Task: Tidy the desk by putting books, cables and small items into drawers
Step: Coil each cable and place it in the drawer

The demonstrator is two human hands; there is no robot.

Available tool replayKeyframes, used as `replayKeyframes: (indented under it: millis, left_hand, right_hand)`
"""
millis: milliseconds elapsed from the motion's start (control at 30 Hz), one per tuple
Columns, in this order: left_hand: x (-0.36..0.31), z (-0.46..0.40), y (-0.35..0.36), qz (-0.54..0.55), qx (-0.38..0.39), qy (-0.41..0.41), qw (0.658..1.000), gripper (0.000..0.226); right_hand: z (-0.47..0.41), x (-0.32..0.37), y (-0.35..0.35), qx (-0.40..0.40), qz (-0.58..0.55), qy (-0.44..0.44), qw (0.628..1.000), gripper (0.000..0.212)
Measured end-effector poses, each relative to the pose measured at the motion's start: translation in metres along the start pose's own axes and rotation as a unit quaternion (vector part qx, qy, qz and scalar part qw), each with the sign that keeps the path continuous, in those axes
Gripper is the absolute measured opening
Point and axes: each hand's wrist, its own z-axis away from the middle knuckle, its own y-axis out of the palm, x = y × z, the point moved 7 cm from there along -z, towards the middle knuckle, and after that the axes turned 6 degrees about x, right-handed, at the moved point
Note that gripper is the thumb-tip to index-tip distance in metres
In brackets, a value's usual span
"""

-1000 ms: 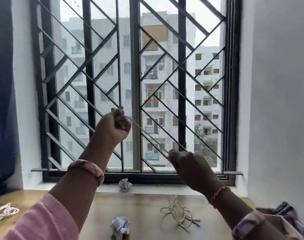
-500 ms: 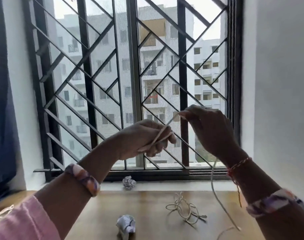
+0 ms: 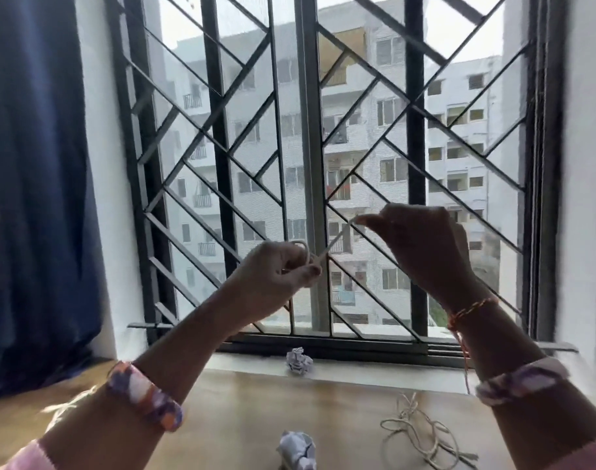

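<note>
Two hands wind a pale cable in front of the window, coil now forming.

Nearest, on the desk [image 3: 242, 412], a crumpled paper [image 3: 297, 453] and a second cable [image 3: 422, 432] lie untouched. Above, the left hand [image 3: 272, 283], lower than a second ago, grips small loops of the cable [image 3: 333, 240]; the right hand [image 3: 422, 245] pinches its taut run, shorter than before. Drawers unseen.

- Setting: room in a residential flat, upper floor.
- Evidence: wooden desk [image 3: 242, 408] set against a barred window [image 3: 310, 164]; blue curtain [image 3: 35, 184] at left (drawn aside); apartment blocks [image 3: 367, 157] with balconies outside.
</note>
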Motion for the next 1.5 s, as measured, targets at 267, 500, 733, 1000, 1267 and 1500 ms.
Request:
replayKeyframes:
  millis: [267,500,733,1000,1267,1500]
  left_hand:
    - [0.010,0.028,-0.017,0.498,0.077,-0.003,0.864,0.016]
    - [0.037,0.039,-0.057,0.687,-0.052,-0.054,0.722,0.028]
    - [0.071,0.087,-0.081,0.508,-0.253,-0.103,0.817,0.019]
    - [0.114,0.108,-0.154,0.569,-0.384,-0.135,0.715,0.036]
    - [0.108,0.115,-0.168,0.416,-0.069,-0.154,0.893,0.031]
    - [0.135,0.102,-0.187,0.703,-0.286,-0.124,0.639,0.015]
  right_hand:
    - [0.005,0.062,0.073,0.174,-0.479,0.090,0.856,0.022]
    - [0.025,0.120,0.127,0.325,-0.726,0.157,0.585,0.022]
    - [0.021,0.155,0.172,0.260,-0.750,0.283,0.539,0.015]
    - [-0.009,0.188,0.174,0.285,-0.635,0.154,0.701,0.019]
    - [-0.039,0.188,0.181,0.175,-0.513,0.123,0.832,0.018]
    - [-0.012,0.198,0.198,0.263,-0.238,0.017,0.935,0.017]
